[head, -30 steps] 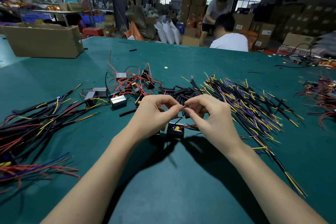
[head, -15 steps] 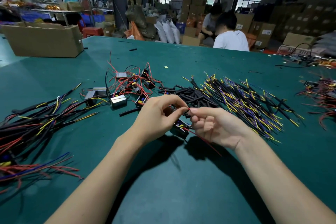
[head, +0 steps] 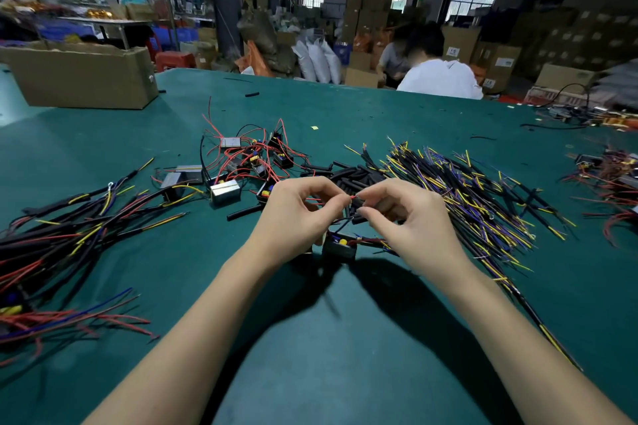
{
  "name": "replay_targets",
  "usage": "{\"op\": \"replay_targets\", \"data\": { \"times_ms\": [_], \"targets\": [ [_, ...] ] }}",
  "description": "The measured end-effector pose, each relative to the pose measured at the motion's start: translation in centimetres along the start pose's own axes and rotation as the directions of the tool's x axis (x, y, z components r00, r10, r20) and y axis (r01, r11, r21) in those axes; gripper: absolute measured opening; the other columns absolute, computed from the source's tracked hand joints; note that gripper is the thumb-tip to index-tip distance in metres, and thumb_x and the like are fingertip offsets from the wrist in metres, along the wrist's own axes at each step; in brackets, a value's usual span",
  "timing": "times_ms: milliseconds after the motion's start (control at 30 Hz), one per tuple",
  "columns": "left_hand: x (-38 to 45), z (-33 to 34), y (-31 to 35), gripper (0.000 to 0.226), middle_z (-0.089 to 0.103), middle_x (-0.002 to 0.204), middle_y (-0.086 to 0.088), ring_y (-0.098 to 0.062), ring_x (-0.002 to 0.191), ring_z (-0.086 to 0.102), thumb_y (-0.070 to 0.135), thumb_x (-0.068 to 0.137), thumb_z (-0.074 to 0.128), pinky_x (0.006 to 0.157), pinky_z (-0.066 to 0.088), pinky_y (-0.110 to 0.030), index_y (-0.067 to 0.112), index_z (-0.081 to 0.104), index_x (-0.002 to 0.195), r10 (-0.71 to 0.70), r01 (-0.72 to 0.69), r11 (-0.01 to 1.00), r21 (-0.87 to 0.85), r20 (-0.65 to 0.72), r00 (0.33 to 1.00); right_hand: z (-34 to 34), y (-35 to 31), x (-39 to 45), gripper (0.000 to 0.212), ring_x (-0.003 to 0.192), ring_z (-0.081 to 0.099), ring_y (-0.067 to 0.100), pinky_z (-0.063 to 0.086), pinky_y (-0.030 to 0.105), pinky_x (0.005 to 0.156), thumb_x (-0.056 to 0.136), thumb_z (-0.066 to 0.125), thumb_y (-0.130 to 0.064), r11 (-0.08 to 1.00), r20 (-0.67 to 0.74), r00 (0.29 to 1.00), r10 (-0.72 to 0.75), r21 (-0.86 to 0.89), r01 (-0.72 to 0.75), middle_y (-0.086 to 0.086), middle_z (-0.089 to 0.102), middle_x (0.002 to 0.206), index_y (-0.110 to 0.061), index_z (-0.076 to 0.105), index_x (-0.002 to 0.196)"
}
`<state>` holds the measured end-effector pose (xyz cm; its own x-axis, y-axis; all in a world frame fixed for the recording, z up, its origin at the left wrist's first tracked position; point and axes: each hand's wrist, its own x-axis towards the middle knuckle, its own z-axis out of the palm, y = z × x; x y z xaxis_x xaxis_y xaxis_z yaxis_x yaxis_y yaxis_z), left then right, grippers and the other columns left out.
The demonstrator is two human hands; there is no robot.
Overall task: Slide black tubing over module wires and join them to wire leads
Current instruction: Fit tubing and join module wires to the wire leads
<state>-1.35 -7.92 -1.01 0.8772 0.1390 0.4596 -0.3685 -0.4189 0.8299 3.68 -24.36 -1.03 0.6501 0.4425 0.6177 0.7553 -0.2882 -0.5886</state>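
The left hand (head: 297,214) pinches a red module wire (head: 349,198), tip pointing right; the right hand (head: 407,214) pinches black tubing (head: 359,201) just beside it, axes roughly aligned above the surface (head: 345,355); the module (head: 340,245) lies below.

Dim hall, bright windows, wide-angle warp, edge blur

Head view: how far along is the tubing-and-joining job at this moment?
Done: a heap of sleeved, joined leads lies at the left. In hand: the left hand pinches a red module wire while the right hand holds a black tubing piece at its tip; the module hangs below. Left: more modules, loose tubing and a big pile of wire leads.
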Motion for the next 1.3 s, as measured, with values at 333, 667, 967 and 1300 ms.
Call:
{"op": "replay_targets", "data": {
  "times_ms": [333, 667, 967, 1300],
  "targets": [
    [-0.1, 0.1, -0.1, 0.014, 0.063, 0.064, 0.001, -0.002, 0.041, 0.048, 0.01, 0.088, 0.065, 0.045, 0.037, -0.013, 0.008, 0.069, 0.075, 0.026, -0.027, 0.999, 0.044, 0.027, 0.999, 0.0, 0.4, -0.2, 0.005, 0.065, 0.05, 0.008, 0.04, 0.016, 0.062, 0.087, 0.065, -0.001, 0.957, -0.015, 0.977, -0.212, -0.208, 0.204, 0.002, 0.061, 0.077, -0.006, 0.067, 0.087],
    [-0.1, 0.3, -0.6, 0.007, 0.061, 0.067, 0.018, 0.01, 0.055, 0.05, 0.014, 0.087, 0.068, 0.056, 0.036, -0.012, 0.009, 0.072, 0.083, 0.281, -0.275, 0.926, 0.26, 0.013, 0.959, -1.0, -0.4, 1.2, 0.003, 0.037, 0.041, 0.004, 0.025, 0.011, 0.027, 0.077, 0.059, -0.005, -0.088, 0.686, 0.47, 0.555, 0.611, -0.787, 0.001, 0.047, 0.056, -0.004, 0.057, 0.075],
    [0.2, 0.1, -0.3, 0.016, 0.063, 0.096, -0.009, -0.022, 0.083, 0.061, 0.016, 0.093, 0.059, 0.075, 0.05, -0.026, 0.013, 0.073, 0.101, -0.006, 0.007, 1.0, 0.017, -0.033, 0.999, -2.8, -0.1, 1.5, 0.018, 0.048, 0.06, 0.008, 0.041, 0.011, 0.039, 0.088, 0.063, -0.017, 0.428, 0.308, 0.674, 0.672, 0.581, -0.692, 0.005, 0.07, 0.078, -0.003, 0.065, 0.099],
    [0.1, 0.3, -0.7, 0.008, 0.052, 0.113, -0.003, -0.01, 0.067, 0.051, 0.014, 0.09, 0.063, 0.067, 0.041, -0.019, 0.018, 0.06, 0.097, 0.036, -0.043, 0.997, -0.061, -0.106, 0.994, -1.8, 4.5, 3.2, 0.013, 0.051, 0.051, 0.013, 0.038, 0.017, 0.04, 0.091, 0.058, -0.01, 0.759, -0.015, 0.767, 0.641, 0.161, -0.631, 0.003, 0.063, 0.073, -0.005, 0.067, 0.101]
  ]
}}
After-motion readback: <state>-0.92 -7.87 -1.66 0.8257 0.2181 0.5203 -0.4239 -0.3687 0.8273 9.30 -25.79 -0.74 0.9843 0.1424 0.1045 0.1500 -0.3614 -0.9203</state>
